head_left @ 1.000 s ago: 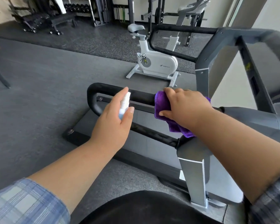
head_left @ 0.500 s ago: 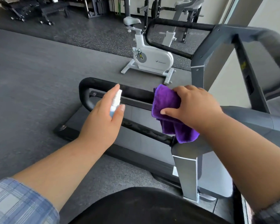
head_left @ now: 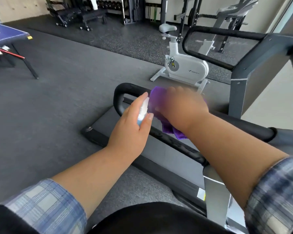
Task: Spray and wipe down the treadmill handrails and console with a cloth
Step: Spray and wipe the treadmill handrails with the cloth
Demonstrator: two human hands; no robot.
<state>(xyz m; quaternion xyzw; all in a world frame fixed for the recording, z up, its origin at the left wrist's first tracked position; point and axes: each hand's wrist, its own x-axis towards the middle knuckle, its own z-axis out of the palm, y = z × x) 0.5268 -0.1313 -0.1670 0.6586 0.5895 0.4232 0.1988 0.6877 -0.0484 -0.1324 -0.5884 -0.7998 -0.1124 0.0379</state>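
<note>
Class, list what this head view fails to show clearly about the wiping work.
1. Right hand: motion-blurred, finger positions unclear.
2. Purple cloth: mostly covered by that hand.
3. Spray bottle: any label too small, body wrapped by the left hand.
4. Near handrail: wiped stretch hidden under the cloth.
5. Console: not in view.

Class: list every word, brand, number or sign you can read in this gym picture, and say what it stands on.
"MERACH", as best it reads, small and soft: on the white exercise bike.
Yellow sticker on the treadmill post: too blurred to read.
Yellow tag on the blue table: too small to read.
Spray bottle: no readable label.
</note>
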